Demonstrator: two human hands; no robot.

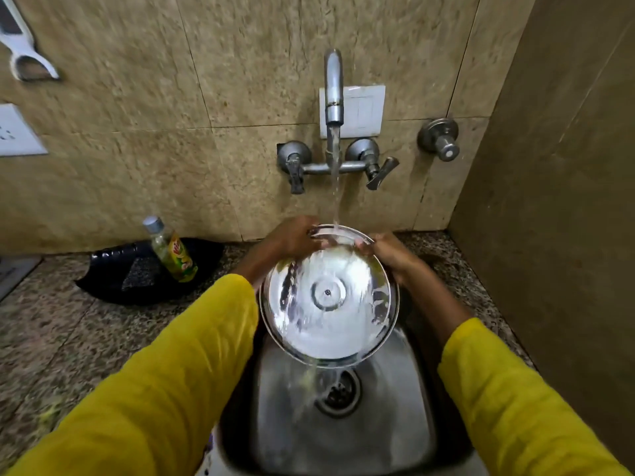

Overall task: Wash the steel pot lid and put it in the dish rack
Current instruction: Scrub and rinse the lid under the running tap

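The steel pot lid (329,297) is tipped under the tap (334,94), right over the sink (405,424), and water runs down its shiny face. The left hand (292,237) grips the far rim on one side, and the right hand (390,250) grips it on the other. To rinse well, turn the lid slowly so water reaches every edge (wet steel is slippery). No dish rack shows.
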